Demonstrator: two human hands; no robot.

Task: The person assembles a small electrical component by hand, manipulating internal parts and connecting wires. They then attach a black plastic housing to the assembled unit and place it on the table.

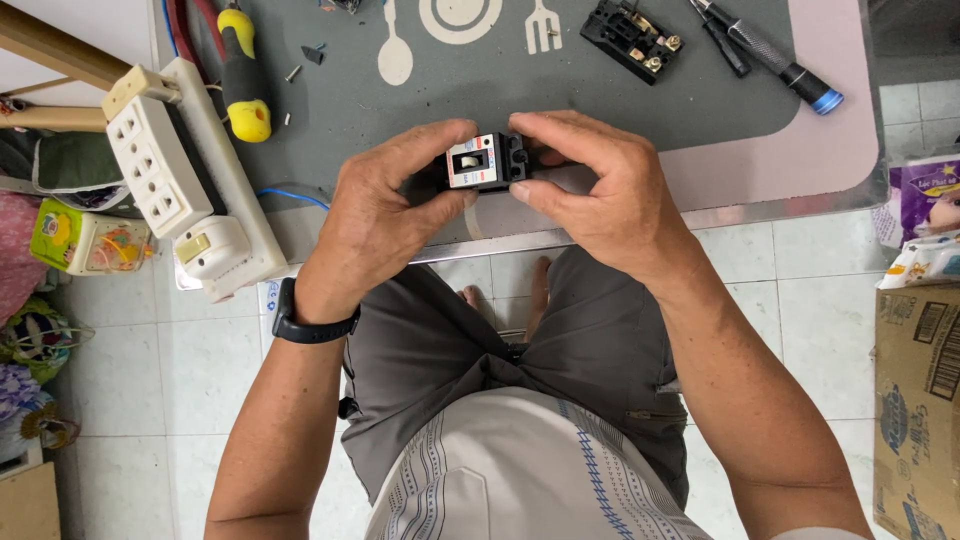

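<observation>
Both hands hold a small black circuit breaker (487, 162) with a white and red face label and a white toggle, just above the table's near edge. My left hand (375, 215) pinches its left side between thumb and fingers. My right hand (595, 190) grips its right side, fingers curled over the top. A black watch sits on my left wrist.
A grey place mat (400, 120) covers the table. On it lie a yellow-handled screwdriver (243, 85), a black breaker part (632, 38), a blue-tipped black screwdriver (775, 55) and loose screws. A white power strip with plug (180, 185) overhangs the left. A cardboard box (915, 400) stands on the floor, right.
</observation>
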